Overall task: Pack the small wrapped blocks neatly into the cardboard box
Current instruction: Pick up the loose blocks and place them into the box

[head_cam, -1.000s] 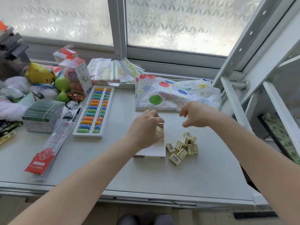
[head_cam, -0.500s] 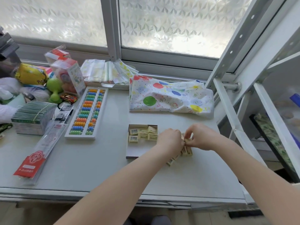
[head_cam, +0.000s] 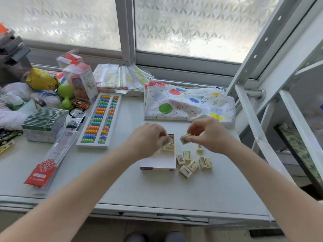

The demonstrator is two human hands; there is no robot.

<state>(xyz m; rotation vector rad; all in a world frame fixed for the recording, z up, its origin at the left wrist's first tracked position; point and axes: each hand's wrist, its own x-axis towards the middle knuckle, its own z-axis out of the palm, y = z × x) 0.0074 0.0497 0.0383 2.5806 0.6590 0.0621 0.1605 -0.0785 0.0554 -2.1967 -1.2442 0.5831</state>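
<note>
The packing is judged to be at an early stage. Only a few wrapped blocks (head_cam: 169, 146) can be made out inside the cardboard box (head_cam: 158, 163), at its far end, and much of the box floor nearer the viewer is seen bare. A loose cluster of blocks (head_cam: 193, 162) is left on the surface (head_cam: 174, 191) just right of the box, so most of the work is taken to remain.

One block (head_cam: 185, 138) is pinched between the thumb and curled fingers (head_cam: 192, 131) of the right hand (head_cam: 208, 135). It is held above the surface, just beyond the far right corner of the box, not yet over the opening. The left hand (head_cam: 148, 137) is held over the far end of the box with its fingers curled downward. A small blurred object appears at its fingertips; whether it is gripped or only touched cannot be told.
</note>
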